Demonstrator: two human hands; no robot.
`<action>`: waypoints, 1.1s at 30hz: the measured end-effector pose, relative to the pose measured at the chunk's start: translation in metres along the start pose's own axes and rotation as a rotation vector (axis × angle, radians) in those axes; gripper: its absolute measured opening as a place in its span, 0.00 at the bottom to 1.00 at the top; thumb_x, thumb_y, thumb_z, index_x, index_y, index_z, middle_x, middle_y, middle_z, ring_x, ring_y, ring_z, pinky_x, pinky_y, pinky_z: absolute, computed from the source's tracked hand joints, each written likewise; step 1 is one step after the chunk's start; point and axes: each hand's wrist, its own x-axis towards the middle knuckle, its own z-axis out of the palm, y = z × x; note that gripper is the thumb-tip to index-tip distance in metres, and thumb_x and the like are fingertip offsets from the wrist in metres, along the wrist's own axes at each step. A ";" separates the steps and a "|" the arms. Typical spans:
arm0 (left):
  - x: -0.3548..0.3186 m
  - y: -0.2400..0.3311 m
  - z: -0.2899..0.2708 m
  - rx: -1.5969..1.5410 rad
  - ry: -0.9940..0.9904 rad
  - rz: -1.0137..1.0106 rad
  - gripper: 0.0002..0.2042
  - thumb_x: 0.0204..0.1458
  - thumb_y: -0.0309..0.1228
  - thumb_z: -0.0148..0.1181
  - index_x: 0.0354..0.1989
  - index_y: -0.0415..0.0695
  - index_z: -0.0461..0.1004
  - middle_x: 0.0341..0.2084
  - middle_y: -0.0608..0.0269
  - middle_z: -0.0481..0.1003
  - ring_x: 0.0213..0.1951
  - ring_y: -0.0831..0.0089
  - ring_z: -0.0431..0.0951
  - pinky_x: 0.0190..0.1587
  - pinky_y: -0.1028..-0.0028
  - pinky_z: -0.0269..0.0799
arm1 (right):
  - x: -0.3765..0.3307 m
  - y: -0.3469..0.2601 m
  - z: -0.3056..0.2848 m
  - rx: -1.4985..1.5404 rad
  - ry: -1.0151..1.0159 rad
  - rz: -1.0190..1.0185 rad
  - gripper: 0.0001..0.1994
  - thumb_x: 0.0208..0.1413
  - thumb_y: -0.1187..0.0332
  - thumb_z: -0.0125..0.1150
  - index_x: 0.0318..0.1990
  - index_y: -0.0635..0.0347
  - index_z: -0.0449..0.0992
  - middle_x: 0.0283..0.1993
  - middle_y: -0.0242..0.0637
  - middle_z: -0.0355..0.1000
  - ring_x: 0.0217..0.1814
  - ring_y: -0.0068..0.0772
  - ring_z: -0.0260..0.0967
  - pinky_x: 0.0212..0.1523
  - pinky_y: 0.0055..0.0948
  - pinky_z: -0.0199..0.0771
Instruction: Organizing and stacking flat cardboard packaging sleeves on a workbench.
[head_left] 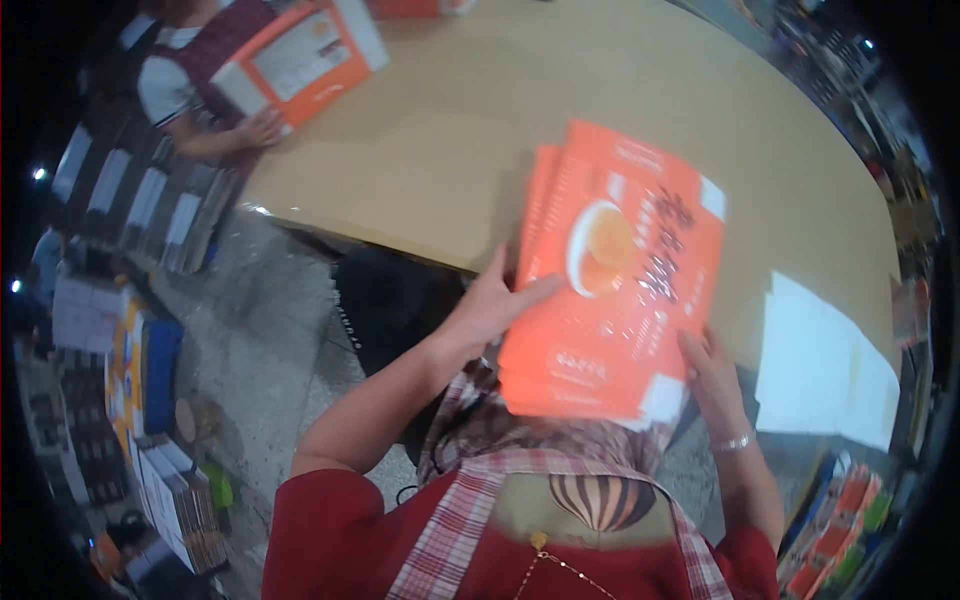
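Orange printed cardboard sheets (625, 285) | left edge clamped in my left hand (487, 312) | right edge, near end, clamped in my right hand (712, 375)

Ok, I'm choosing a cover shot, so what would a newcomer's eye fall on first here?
First, the bright orange printed stack, held between the left hand and right hand at the near edge of the tan table. Then, at the upper left, an orange-and-white box with another person's hand at its lower edge. The white sheets also stand out, right of the stack.
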 end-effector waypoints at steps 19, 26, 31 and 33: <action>0.051 0.103 -0.001 0.029 -0.286 0.596 0.33 0.48 0.26 0.68 0.63 0.39 0.60 0.52 0.61 0.71 0.53 0.72 0.72 0.57 0.69 0.68 | 0.072 -0.086 -0.005 0.126 -0.014 -0.951 0.40 0.45 0.62 0.75 0.63 0.66 0.60 0.56 0.41 0.69 0.59 0.33 0.66 0.60 0.34 0.66; 0.105 0.070 -0.036 0.140 -0.421 0.504 0.38 0.44 0.22 0.72 0.66 0.41 0.60 0.54 0.64 0.72 0.56 0.71 0.71 0.61 0.67 0.67 | 0.120 -0.075 -0.002 -0.192 -0.302 -0.746 0.40 0.40 0.61 0.79 0.61 0.64 0.65 0.55 0.36 0.70 0.57 0.31 0.67 0.58 0.33 0.68; 0.120 0.035 -0.032 0.157 -0.331 0.593 0.32 0.46 0.22 0.69 0.61 0.41 0.65 0.51 0.64 0.73 0.55 0.71 0.72 0.59 0.67 0.67 | 0.121 -0.055 0.029 0.016 -0.215 -0.787 0.36 0.43 0.66 0.77 0.60 0.64 0.65 0.55 0.37 0.71 0.56 0.31 0.70 0.56 0.33 0.71; 0.114 0.035 -0.027 0.162 -0.331 0.589 0.26 0.47 0.23 0.69 0.56 0.40 0.69 0.49 0.63 0.74 0.51 0.71 0.73 0.55 0.67 0.71 | 0.109 -0.056 0.036 0.009 -0.137 -0.812 0.36 0.44 0.68 0.77 0.60 0.64 0.65 0.55 0.38 0.71 0.56 0.31 0.70 0.56 0.32 0.72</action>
